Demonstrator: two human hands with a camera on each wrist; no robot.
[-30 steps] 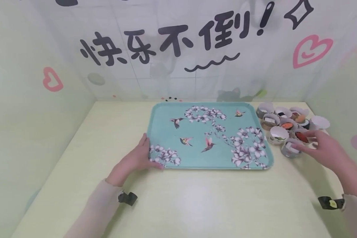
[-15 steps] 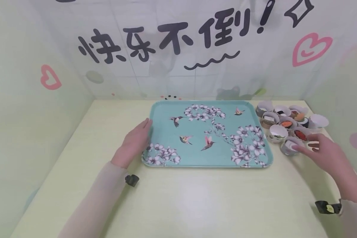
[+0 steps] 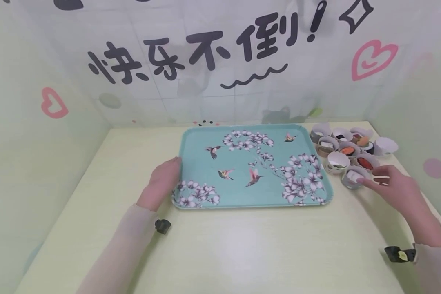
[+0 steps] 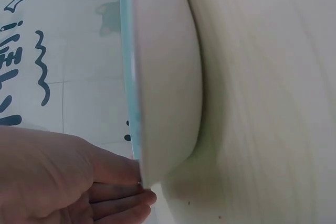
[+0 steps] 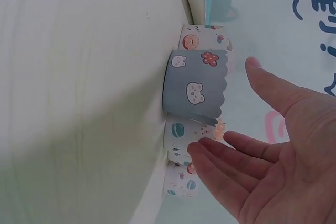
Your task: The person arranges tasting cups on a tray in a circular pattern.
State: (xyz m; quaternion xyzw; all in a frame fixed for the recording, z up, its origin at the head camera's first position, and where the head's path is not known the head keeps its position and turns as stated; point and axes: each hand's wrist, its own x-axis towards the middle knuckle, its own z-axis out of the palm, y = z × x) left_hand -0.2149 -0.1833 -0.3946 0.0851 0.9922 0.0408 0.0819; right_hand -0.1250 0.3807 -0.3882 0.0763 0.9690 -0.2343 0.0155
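A turquoise tray (image 3: 239,196) with flowers and hummingbirds lies on the table. At its left edge is my left hand (image 3: 162,179), fingers extended; the left wrist view has the fingertips right at the tray's rim (image 4: 137,129). My right hand (image 3: 398,190) is beside the cluster of paper cups on the right, its thumb and fingers spread apart. Closest to it stands a grey paper cup (image 5: 194,85) printed with bear faces, a white piece (image 3: 354,175) inside. Just behind, another cup holds a red-topped piece (image 3: 365,163). Nothing is held in the right hand.
Several more paper cups crowd against the tray's right side, one with an orange-topped piece (image 3: 347,151), one white cup (image 3: 338,160) near the rim. The pale table (image 3: 235,249) meets a printed wall (image 3: 206,90) behind and side walls left and right.
My left hand has shifted from the tray's front left corner up along its left edge, its thumb coming off the front rim. The right hand has drawn slightly back from the red-topped piece.
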